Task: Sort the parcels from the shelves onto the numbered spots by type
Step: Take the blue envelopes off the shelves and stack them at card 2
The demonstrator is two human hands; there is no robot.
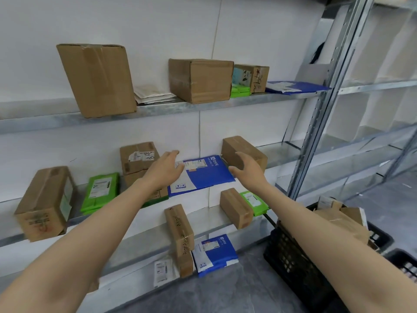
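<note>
A blue and white mailer (pixel 204 175) lies flat on the middle shelf (pixel 279 152), its front edge overhanging. My left hand (pixel 164 169) is stretched out with straight fingers over the mailer's left end. My right hand (pixel 246 167) is spread open at the mailer's right end, in front of a small brown box (pixel 237 145). Neither hand grips anything. Two stacked brown boxes (pixel 137 157) stand just left of my left hand.
Top shelf: a tall box (pixel 97 80), white envelopes (pixel 153 94), a wide box (pixel 200 80), a blue mailer (pixel 295 86). Middle left: a box (pixel 45 204), a green mailer (pixel 101 190). Lower shelf and floor hold more boxes and mailers. A black crate (pixel 293 263) with parcels stands at right.
</note>
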